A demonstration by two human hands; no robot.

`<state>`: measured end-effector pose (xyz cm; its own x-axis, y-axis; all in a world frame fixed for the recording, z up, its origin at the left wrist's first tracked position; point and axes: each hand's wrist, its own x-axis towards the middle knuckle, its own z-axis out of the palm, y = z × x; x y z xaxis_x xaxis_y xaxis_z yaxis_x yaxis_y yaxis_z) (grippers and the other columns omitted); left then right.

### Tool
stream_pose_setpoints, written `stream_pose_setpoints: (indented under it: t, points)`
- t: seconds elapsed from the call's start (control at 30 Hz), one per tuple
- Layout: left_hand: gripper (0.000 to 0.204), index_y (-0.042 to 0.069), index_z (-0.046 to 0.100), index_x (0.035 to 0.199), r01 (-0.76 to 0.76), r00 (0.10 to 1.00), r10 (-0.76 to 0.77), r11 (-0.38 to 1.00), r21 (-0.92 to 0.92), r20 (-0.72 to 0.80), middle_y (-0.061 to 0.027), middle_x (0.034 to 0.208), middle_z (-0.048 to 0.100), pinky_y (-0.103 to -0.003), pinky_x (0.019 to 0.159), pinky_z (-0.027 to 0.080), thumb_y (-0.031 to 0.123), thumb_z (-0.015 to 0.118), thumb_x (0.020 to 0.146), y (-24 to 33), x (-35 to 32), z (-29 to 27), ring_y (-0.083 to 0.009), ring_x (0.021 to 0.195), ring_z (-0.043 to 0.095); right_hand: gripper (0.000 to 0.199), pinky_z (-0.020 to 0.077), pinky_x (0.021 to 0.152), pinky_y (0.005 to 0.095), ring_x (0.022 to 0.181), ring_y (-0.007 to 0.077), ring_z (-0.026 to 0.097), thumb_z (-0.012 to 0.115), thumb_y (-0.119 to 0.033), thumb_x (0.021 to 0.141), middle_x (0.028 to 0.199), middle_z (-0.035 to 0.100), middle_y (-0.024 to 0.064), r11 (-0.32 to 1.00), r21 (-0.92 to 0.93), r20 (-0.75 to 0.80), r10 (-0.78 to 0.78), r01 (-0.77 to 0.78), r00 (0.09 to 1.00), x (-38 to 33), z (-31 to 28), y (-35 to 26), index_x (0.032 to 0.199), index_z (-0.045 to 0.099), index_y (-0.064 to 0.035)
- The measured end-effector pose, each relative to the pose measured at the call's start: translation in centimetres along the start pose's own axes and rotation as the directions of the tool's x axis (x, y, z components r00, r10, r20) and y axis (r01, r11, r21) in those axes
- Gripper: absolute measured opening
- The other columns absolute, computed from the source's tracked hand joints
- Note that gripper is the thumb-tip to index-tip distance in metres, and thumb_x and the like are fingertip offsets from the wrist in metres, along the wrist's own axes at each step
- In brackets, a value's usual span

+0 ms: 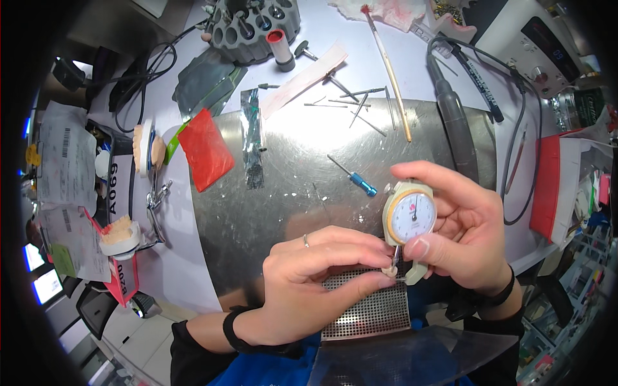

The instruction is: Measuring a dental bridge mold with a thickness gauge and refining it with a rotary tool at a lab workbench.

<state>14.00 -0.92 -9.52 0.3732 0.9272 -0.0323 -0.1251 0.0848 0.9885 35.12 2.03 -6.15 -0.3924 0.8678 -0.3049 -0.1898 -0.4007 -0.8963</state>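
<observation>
- Your right hand [470, 235] has the dial caliper gauge [410, 217] in a firm grip, thumb on the lower front edge of the round white face and the other fingers curled round the back and top.
- Your left hand [309, 283] pinches a small pale piece [389, 271] at the gauge's jaws, just under the dial; thumb and forefinger are clamped together on it, and there's a ring on 1 finger.
- Can't really tell if the jaws are touching the piece or just beside it, it's too small.
- All this sits just above the perforated metal plate [373, 309], which lies at the near edge of the big shiny steel sheet [290, 167].
- Up the sheet from the gauge, near the middle, there's a little blue-handled tool [356, 178].
- At the sheet's left edge lies a red wax slab [206, 149], with a dark foil strip [253, 138] just right of it.
- Past the sheet's far edge: a round grey bur holder [254, 26], and a long wooden-handled brush [387, 64] reaching back onto the sheet.
- The grey handpiece [454, 122] lies along the sheet's right side, above your right hand.
- Well left of the sheet, 2 plaster dental models [119, 235] sit by some papers.
</observation>
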Motion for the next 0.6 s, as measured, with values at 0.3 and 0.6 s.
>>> stream_pose_setpoints:
  t: [0.3,0.6]
  points:
    - [0.033,-0.005,0.066,0.098,-0.016,1.0,0.016,1.0,-0.007,-0.014,-0.0181,0.104,0.066,-0.035,0.086,0.056,-0.012,0.082,0.07,0.1,-0.2,0.3,-0.0226,0.095,0.067,0.056,0.0522,0.071,0.0187,0.09,0.0082,0.065,0.074,0.005,0.083,0.105,0.07,0.0131,0.957,-0.171,0.028,-0.235,0.236,0.972,-0.3,-0.3,1.1,0.135,0.054,0.005]
    - [0.031,-0.002,0.068,0.101,0.027,0.996,-0.033,0.997,-0.077,-0.088,-0.0158,0.102,0.071,-0.031,0.084,0.058,-0.007,0.082,0.073,0.1,-0.5,0.7,-0.0222,0.096,0.071,0.054,0.0521,0.068,0.0183,0.087,0.0075,0.065,0.077,0.003,0.081,0.103,0.071,0.0132,0.917,-0.255,0.056,-0.303,0.307,0.951,-0.2,-0.4,1.1,0.132,0.058,0.0037]
